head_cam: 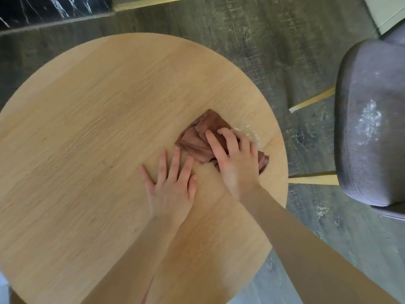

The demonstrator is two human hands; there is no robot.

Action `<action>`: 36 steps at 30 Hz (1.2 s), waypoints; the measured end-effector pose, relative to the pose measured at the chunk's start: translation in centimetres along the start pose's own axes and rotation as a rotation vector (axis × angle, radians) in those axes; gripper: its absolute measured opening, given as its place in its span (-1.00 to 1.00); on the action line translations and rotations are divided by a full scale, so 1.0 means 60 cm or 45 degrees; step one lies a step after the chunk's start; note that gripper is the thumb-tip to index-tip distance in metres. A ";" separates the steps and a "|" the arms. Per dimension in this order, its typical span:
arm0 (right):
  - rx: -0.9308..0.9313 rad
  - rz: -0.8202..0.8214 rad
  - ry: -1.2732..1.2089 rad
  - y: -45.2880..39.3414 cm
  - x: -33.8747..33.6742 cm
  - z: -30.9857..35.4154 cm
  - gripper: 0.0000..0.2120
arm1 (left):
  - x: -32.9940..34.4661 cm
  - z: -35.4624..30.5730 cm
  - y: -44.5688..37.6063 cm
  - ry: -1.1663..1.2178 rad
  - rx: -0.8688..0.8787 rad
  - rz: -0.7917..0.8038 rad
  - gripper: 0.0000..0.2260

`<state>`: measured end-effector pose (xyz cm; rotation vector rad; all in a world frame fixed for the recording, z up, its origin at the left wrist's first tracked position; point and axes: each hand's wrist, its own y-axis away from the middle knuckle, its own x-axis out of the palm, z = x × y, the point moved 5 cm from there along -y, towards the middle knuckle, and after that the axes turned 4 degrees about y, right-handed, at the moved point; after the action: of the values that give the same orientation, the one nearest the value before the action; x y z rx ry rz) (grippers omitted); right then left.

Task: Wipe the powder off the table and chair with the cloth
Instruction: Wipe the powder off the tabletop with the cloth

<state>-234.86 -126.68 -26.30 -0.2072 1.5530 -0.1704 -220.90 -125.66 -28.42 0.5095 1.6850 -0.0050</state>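
Note:
A round light-wood table (92,119) fills the view. A crumpled brown cloth (197,139) lies near its right edge, and my right hand (234,159) presses down on it with spread fingers. A thin smear of white powder on the table (247,133) shows just right of the cloth. My left hand (173,185) lies flat and open on the bare wood, its fingertips touching the cloth's near edge. To the right stands a grey upholstered chair (370,84) with a patch of white chair powder (370,120) on its seat.
The floor (274,51) is dark grey wood-look planks, with light wooden chair legs (313,179) between table and chair. A black marble surface (52,7) lies at the top left. A few specks of floor powder (321,210) sit by the chair.

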 end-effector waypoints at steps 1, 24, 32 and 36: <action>0.018 0.016 0.014 -0.002 0.000 -0.013 -0.54 | -0.002 -0.008 -0.014 -0.003 0.024 0.001 -0.56; 0.177 -0.229 -0.282 -0.131 -0.044 0.002 -0.51 | 0.001 -0.021 -0.034 0.077 0.008 -0.059 -0.59; -0.175 0.045 -0.242 -0.125 0.029 0.071 -0.53 | 0.003 -0.018 -0.031 0.010 0.037 0.000 -0.62; -0.176 0.034 -0.126 -0.134 0.033 0.013 -0.51 | 0.004 -0.016 -0.032 0.101 -0.010 0.043 -0.56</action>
<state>-233.88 -134.95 -26.30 -0.2998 1.4692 -0.0312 -222.44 -127.07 -28.99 0.5383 1.7526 0.0470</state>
